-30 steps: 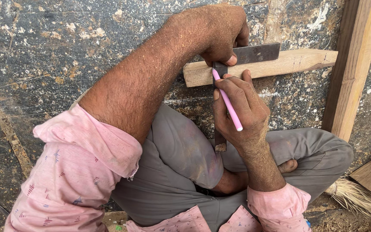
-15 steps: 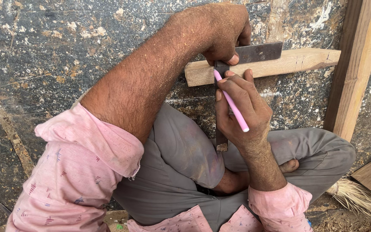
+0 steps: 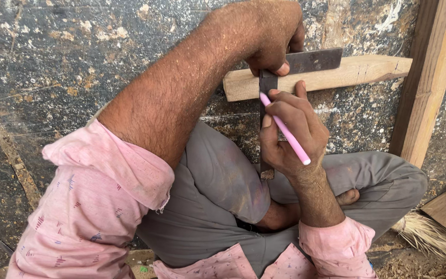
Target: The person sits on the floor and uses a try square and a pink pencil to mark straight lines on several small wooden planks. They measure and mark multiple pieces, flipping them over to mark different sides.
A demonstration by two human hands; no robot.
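I see my left hand [image 3: 272, 39] pressing the dark metal try square [image 3: 305, 62] onto the pale wooden strip [image 3: 357, 72]; right hand [image 3: 290, 132] fingers pinch a pink pencil [image 3: 285, 129] against it.

I see open floor [image 3: 68, 67] left of the wooden strip [image 3: 357, 72]; an upright plank [image 3: 429, 82] blocks its right end.

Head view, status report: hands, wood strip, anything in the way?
Left hand pressing metal square onto wood strip. Right hand gripping pink pencil, tip at the square's blade. Strip lies flat on floor; nothing blocking it.
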